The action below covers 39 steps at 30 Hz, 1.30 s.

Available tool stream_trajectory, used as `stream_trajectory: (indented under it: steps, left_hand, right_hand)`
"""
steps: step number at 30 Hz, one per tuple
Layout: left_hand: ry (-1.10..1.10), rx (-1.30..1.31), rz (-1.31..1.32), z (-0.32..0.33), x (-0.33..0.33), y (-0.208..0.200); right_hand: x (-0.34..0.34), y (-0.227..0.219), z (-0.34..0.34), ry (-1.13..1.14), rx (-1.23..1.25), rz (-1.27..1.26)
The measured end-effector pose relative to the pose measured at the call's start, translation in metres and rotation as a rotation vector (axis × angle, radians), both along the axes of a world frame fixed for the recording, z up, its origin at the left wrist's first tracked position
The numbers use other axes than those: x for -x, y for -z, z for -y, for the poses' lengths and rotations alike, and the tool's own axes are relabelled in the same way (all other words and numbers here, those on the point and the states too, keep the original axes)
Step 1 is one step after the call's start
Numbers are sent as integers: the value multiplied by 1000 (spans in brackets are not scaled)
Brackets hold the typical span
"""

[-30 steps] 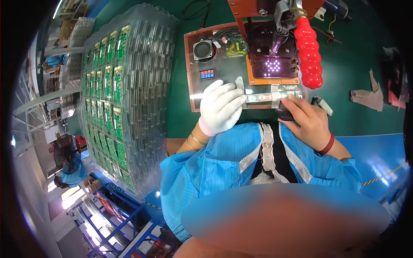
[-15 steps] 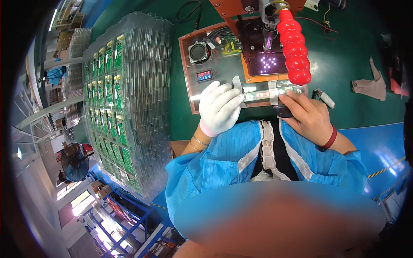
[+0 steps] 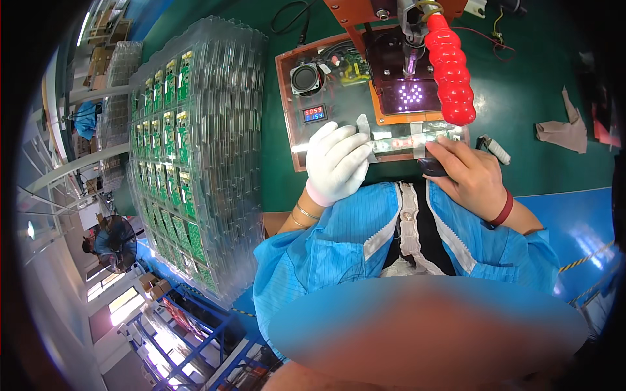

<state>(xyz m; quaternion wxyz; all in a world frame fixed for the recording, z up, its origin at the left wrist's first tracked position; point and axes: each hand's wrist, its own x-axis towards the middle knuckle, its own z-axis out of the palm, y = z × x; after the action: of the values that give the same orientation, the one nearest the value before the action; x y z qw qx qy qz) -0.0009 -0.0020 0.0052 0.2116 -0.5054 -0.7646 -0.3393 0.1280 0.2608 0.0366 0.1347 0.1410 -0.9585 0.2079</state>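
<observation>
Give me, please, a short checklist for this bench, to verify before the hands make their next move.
1. Left hand gloved: ok.
2. Right hand gloved: not ok, it is bare.
3. Meter display lit: ok, red and blue digits glow.
4. White lights on the dark panel lit: ok.
5. Red handle untouched by either hand: ok.
6. Right hand's grip on the dark object firm: cannot tell, the fingers partly cover it.
</observation>
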Motion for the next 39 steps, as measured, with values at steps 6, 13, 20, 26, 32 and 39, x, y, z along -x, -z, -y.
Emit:
stream_trajectory:
  steps: [6, 13, 20, 26, 32, 39]
  left_hand:
    - [21, 27, 36, 3, 1, -1]
    - [60, -10, 82, 0, 2, -2]
    - [42, 27, 59, 0, 2, -3]
    - [16, 39, 31, -3, 3, -3]
    - [20, 30, 30, -3, 4, 1]
    - [17, 46, 35, -7, 3, 3]
  right_hand:
    - [1, -4, 2, 0, 23, 28]
    - [2, -6, 3, 1, 21, 17]
    - [1, -3, 0, 14, 103, 23]
    - [5, 1, -6, -12, 350, 40]
    - [1, 11, -4, 68, 1197, 301]
    - [10, 12, -3, -4, 1565, 428]
